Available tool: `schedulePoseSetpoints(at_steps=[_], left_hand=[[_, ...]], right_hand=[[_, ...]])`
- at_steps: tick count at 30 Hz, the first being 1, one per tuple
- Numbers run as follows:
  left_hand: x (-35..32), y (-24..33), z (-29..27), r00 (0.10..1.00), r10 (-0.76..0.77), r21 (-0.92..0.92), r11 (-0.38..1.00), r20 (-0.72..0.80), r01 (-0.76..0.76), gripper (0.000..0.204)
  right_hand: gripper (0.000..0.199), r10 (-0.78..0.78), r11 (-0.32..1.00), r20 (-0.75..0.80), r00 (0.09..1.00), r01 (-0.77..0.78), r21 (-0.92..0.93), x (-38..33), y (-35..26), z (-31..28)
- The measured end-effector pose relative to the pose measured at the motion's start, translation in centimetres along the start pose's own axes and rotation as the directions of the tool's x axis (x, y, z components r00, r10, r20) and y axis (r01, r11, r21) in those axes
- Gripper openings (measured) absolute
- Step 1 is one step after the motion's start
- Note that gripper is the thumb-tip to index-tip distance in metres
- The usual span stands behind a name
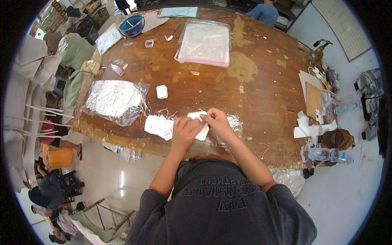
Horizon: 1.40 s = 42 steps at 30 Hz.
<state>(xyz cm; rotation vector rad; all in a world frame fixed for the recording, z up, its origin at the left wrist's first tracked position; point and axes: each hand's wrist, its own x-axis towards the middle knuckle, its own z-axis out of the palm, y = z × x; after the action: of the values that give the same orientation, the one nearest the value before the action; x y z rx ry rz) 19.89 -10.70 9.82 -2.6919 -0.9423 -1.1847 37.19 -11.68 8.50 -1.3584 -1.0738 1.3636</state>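
Near the front edge of the table, my left hand (185,131) is closed on a white hang tag (201,134) with rounded corners. My right hand (216,122) pinches at the upper part of the same tag; whether a string is between the fingertips is too small to see. Beside my left hand lies a row of overlapping white tags (157,125) with thin strings at their tops. Just past my right hand is a tangle of white strings (234,122). A small stack of blank-looking tags (162,92) sits farther off.
A clear plastic bag (116,100) full of white tags lies at the left. Farther back are a flat plastic-wrapped pack (204,42) and a dark blue bucket (132,26). Bottles (326,154) and a brown cap (338,139) stand at the right. Another person (264,15) is at the far edge.
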Motion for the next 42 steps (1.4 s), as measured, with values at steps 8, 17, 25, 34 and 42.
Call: schedulePoseSetpoints(at_steps=[8, 17, 25, 34, 42], left_hand=[[-9.0, -2.5, 1.0, 0.299, -0.942, -0.601, 0.150, 0.155, 0.785, 0.026], [-16.3, -7.7, -4.0, -0.194, -0.969, -0.800, -0.235, 0.151, 0.552, 0.034], [-14.7, -3.0, -1.8, -0.005, -0.975, -0.656, -0.152, 0.221, 0.739, 0.038], [-9.5, 1.2, 3.3, 0.207, -0.569, -0.606, -0.749, 0.796, 0.268, 0.028], [-7.9, -0.6, 2.0, 0.042, -0.827, -0.793, -0.522, 0.561, 0.313, 0.030]], right_hand=[[0.027, -0.192, 0.902, -0.346, 0.918, 0.026, -0.430, 4.7, 4.9, -3.0], [0.019, -0.130, 0.050, 0.435, 0.891, 0.444, -0.894, 3.5, 12.6, 3.8], [0.011, -0.276, 0.763, 0.229, 0.933, 0.358, -0.539, 5.1, 11.5, 2.8], [0.030, -0.370, 0.797, 0.411, 0.833, 0.512, -0.321, 0.4, 3.6, 3.9], [0.017, -0.106, 0.804, 0.472, 0.875, 0.355, -0.477, -0.4, 4.1, -0.3]])
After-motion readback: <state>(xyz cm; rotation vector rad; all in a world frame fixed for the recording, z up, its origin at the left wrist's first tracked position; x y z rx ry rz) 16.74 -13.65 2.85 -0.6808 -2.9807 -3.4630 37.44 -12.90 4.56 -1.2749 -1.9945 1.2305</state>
